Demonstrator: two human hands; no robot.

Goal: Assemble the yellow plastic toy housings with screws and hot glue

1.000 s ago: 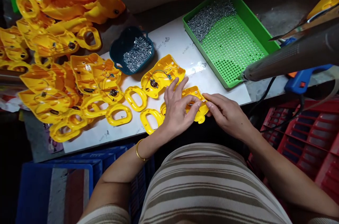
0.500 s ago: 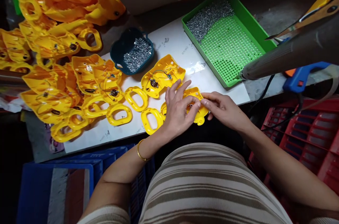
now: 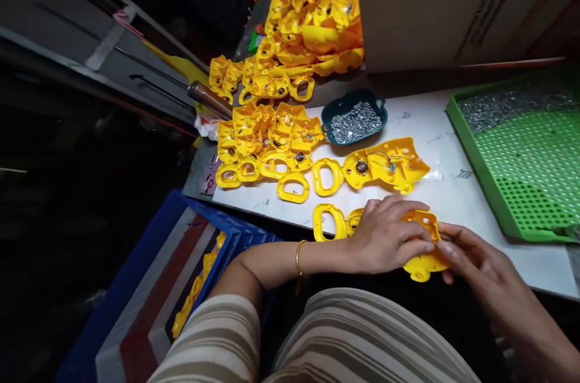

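A yellow plastic toy shell half (image 3: 426, 265) is held near the table's front edge, its hollow side up. My left hand (image 3: 387, 235) lies across it from the left, fingers bent over it and hiding most of its inside. On its right end, my right hand (image 3: 475, 259) grips with the thumb on top and fingers beneath. The fingertips of both hands meet over the shell. A yellow ring handle (image 3: 328, 223) shows left of my left hand. Just beyond lies another shell half (image 3: 385, 165), with a round dark part and thin wires inside.
A dark teal bowl (image 3: 353, 120) holds small metal screws. At right stands a green perforated tray (image 3: 512, 189) with more metal pieces. Yellow shells (image 3: 290, 135) are heaped at left and behind. A blue crate (image 3: 176, 214) sits below the table, and a cardboard box (image 3: 430, 8) stands behind.
The view has swung left, so things appear further right. My left hand's fingers, spread and raised before, now lie lower over the shell. My right hand keeps its hold.
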